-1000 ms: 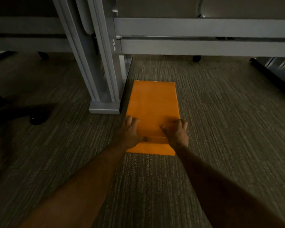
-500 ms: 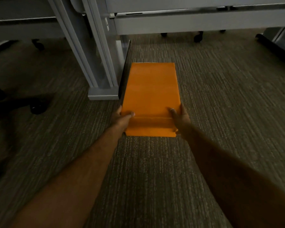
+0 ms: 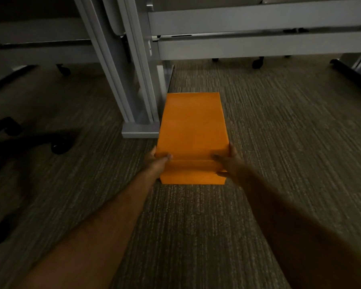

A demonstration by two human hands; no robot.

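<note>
Orange envelope (image 3: 193, 134) sits in both hands above the carpet (image 3: 279, 126), long axis pointing away from the person, flap end nearest. Left hand (image 3: 157, 163) pinches the near-left edge w/ thumb on top; right hand (image 3: 227, 163) grips the near-right edge, thumb on top — fingers below mostly hidden. Far-left corner overlaps the grey desk leg (image 3: 140, 101) in view.
</note>
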